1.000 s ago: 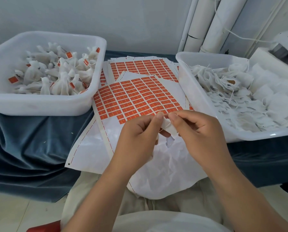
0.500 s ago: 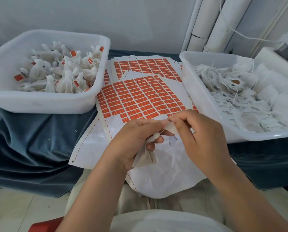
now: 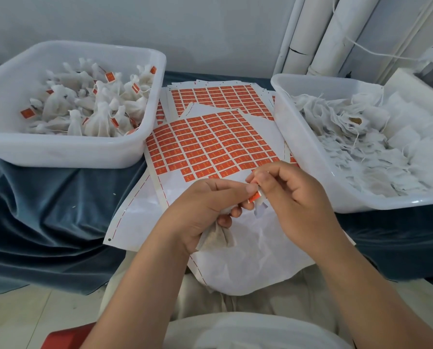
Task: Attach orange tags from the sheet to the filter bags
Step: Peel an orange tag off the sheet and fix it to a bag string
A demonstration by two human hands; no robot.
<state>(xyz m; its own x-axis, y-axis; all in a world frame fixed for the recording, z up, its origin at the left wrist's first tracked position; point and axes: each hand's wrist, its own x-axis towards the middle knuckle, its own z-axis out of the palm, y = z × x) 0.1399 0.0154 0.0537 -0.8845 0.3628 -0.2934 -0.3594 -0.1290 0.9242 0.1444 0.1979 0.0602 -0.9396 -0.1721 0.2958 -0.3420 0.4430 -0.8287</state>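
Head view: left grip (image 3: 200, 210) curled round filter bag (image 3: 219, 238); right grip (image 3: 294, 197) pinches orange tag (image 3: 256, 196); bins (image 3: 59, 153) flank sheet (image 3: 210, 144)

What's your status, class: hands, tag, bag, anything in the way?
Left hand grips filter bag. Right hand pinches orange tag beside the left thumb. Nothing in the way; tag sheet lies beneath.

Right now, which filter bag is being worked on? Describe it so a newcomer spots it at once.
Look between the left tub and the right tub, over the sheet of orange tags. The filter bag hangs crumpled under the left hand, which grips it. Alone among the bags it is out of a tub, with an orange tag pinched above it by the right hand.
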